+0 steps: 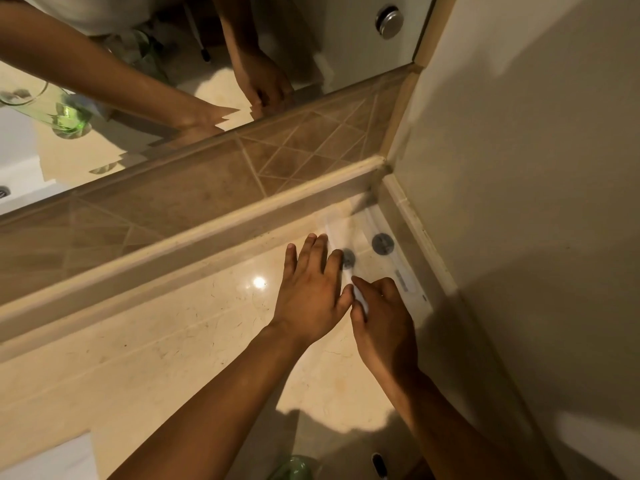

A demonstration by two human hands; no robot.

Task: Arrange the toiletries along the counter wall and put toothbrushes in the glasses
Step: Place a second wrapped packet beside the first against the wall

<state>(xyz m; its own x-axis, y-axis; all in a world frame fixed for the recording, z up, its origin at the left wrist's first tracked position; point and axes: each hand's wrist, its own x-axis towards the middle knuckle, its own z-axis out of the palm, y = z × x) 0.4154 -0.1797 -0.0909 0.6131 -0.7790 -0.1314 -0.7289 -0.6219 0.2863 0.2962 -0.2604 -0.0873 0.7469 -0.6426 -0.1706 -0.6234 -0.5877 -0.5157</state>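
Two flat white toiletry packets with grey round marks lie in the counter's far right corner. One packet (403, 271) lies along the right wall. The other packet (337, 237) is blurred and sits just left of it. My left hand (311, 289) lies flat with fingers spread, its fingertips on the left edge of that blurred packet. My right hand (381, 313) pinches the packet's near end between thumb and fingers. A green glass (294, 469) and a dark toothbrush tip (379, 465) show at the bottom edge, partly hidden by my arms.
The beige marble counter (156, 341) meets a raised ledge (194, 237) and brown tiled backsplash (173, 188) below a mirror (104, 81), which reflects my arms and a green glass. A plain wall (519, 168) closes the right side. A white sink edge (45, 459) shows bottom left.
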